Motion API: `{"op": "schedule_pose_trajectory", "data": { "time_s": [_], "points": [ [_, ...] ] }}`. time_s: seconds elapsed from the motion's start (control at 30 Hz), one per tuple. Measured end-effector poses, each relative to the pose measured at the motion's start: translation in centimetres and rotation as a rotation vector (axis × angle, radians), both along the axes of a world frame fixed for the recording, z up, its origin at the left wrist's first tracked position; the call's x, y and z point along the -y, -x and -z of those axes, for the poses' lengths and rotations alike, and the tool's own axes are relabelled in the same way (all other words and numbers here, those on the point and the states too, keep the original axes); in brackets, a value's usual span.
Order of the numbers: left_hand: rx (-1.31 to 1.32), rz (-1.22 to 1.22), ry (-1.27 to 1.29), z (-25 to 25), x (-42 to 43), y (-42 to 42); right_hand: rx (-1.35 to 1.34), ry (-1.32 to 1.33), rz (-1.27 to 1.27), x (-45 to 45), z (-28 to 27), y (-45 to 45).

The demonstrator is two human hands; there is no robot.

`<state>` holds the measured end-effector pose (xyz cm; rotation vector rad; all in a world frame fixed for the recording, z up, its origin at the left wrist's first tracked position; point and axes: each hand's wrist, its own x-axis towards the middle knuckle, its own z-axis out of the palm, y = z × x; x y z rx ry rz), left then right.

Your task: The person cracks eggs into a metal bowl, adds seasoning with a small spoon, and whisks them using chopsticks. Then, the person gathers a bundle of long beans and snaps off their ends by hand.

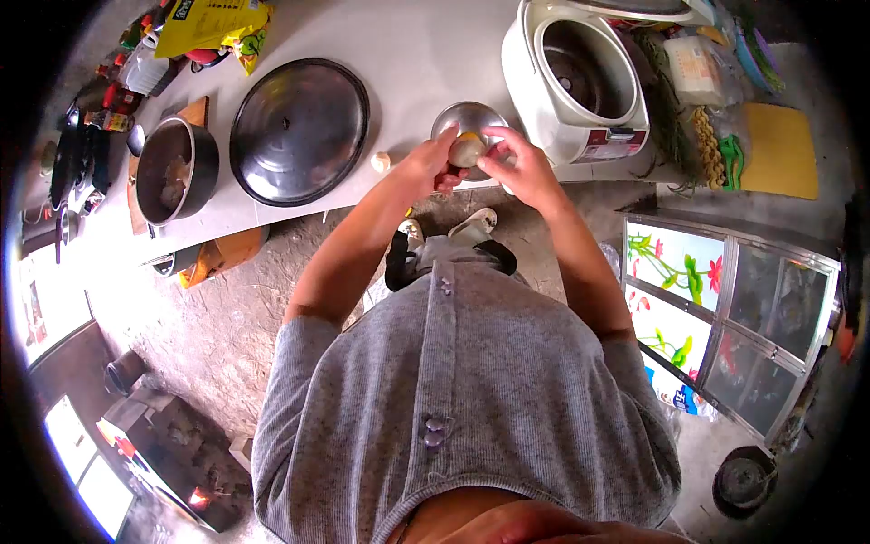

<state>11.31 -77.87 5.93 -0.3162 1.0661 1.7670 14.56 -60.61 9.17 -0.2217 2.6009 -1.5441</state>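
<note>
**Both hands on a pale shell at the metal bowl**

Nearest is the person's grey ribbed top, fastened down the front, with both bare forearms reaching forward from its short sleeves. At the front edge of the desk, the left hand curls its fingers around a pale shell, rounded like an egg's. The right hand grips the same shell from the other side, thumb and fingers drawn in narrow. A spot of yellow shows at the shell's upper edge; whether it lies in the shell or beyond it cannot be told. The shell is held over the near part of a shiny metal bowl.

Left of the bowl, a small whitish piece lies on the desk beside a large dark round lid. Farther left stands a deep pot with something pale inside. Right of the bowl is a white cooker, its top raised.

Toward the back left lies a yellow bag; at the far right, a yellow board is next to a green object. Below the desk, the floor carries a flower-patterned cabinet on the right.
</note>
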Motion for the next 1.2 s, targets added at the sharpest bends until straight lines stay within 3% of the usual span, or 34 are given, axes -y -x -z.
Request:
{"op": "schedule_pose_trajectory", "data": {
  "time_s": [0.13,0.27,0.33,0.37,0.43,0.5,0.57,0.67,1.13,1.2],
  "points": [
    [-0.070,0.116,0.162,-1.4,-0.9,0.5,-0.118,-0.218,-0.130,-0.6,0.0,0.8],
    [-0.137,0.142,0.136,-0.1,-1.4,1.0,0.061,-0.229,-0.071,-1.1,0.0,1.4],
    [-0.383,0.014,0.251,-0.4,-1.6,0.8,0.107,-0.227,-0.050,-1.3,0.6,1.7],
    [-0.384,0.015,0.252,0.2,-1.6,0.8,0.066,-0.225,0.007,-1.3,1.3,1.8],
    [-0.890,-0.011,0.371,1.2,-1.6,0.5,0.023,-0.219,0.063,-1.2,1.8,1.9],
    [-0.890,-0.002,0.415,1.7,-1.7,0.5,0.082,-0.260,0.114,-1.0,2.1,2.1],
    [-1.142,-0.032,0.626,1.7,-2.0,0.6,0.049,-0.259,0.133,-0.7,2.2,2.1],
    [-1.270,-0.077,0.664,1.1,-2.3,0.6,-0.004,-0.294,0.142,-0.5,2.5,2.3],
    [-1.461,0.067,0.601,2.8,-1.5,2.4,-0.122,-0.369,0.077,-1.6,3.0,2.8],
    [-1.497,0.104,0.565,2.9,-1.1,2.7,-0.244,-0.405,0.020,-1.9,3.4,2.8]
  ]
}}
